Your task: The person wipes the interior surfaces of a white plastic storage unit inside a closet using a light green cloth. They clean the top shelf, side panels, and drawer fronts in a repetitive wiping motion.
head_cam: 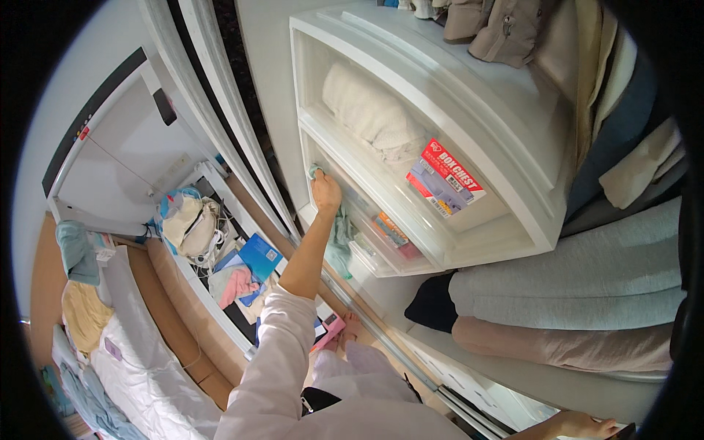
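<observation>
My left hand (326,192) reaches across to the left end of a white plastic drawer chest (498,93). A pale green cloth (342,242) is bunched in its fingers and hangs down beside the wrist. The hand rests against the clear front of the lower drawer (374,217), in which packages with coloured labels show. In the upper drawer lies a cream knitted textile (374,113), next to a red and purple label (445,179). My right hand (586,426) is at the bottom right rim, partly cut off. Something dark is at its fingertips; whether it grips this is unclear.
Beige bags (509,33) stand on top of the chest. Hanging or draped clothes (566,289) fill the right side. A sliding-door track (396,346) runs past my feet. To the left, a desk (242,220) holds a bag, cables and papers, beside a bed (132,352).
</observation>
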{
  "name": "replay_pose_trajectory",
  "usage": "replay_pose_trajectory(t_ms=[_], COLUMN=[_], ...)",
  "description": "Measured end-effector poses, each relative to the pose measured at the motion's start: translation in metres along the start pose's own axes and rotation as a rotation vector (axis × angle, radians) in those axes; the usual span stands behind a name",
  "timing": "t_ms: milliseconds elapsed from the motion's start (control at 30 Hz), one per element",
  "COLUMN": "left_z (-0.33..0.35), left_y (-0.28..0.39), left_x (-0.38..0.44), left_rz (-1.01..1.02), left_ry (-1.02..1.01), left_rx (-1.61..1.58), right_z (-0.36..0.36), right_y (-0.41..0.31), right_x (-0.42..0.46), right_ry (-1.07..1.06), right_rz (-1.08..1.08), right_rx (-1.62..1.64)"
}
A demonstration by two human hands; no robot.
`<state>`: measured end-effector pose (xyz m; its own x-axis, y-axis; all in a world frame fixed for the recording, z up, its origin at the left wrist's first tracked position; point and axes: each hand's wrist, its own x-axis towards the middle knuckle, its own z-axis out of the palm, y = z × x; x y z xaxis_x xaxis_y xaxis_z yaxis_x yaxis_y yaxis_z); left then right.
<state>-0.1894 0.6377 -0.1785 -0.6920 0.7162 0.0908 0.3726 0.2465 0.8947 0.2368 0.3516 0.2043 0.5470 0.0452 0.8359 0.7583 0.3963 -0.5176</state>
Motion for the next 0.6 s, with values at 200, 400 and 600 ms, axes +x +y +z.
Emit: replay_pose_trajectory(t_ms=[200, 400, 600], left_z=[-0.004, -0.009, -0.015], left_y=[0.016, -0.002, 0.002], left_x=[-0.068, -0.003, 0.029], left_rz=[0.076, -0.151, -0.805], left_ry=[-0.141, -0.034, -0.074], left_rx=[0.04, -0.064, -1.052], right_z=[-0.034, -0.017, -0.016], right_y=[0.016, 0.016, 0.017], right_x=[0.023, 0.019, 0.02], right_ry=[0.107, 0.115, 0.101], right_rz=[0.04, 0.036, -0.007], right_rx=[-0.052, -0.032, 0.0])
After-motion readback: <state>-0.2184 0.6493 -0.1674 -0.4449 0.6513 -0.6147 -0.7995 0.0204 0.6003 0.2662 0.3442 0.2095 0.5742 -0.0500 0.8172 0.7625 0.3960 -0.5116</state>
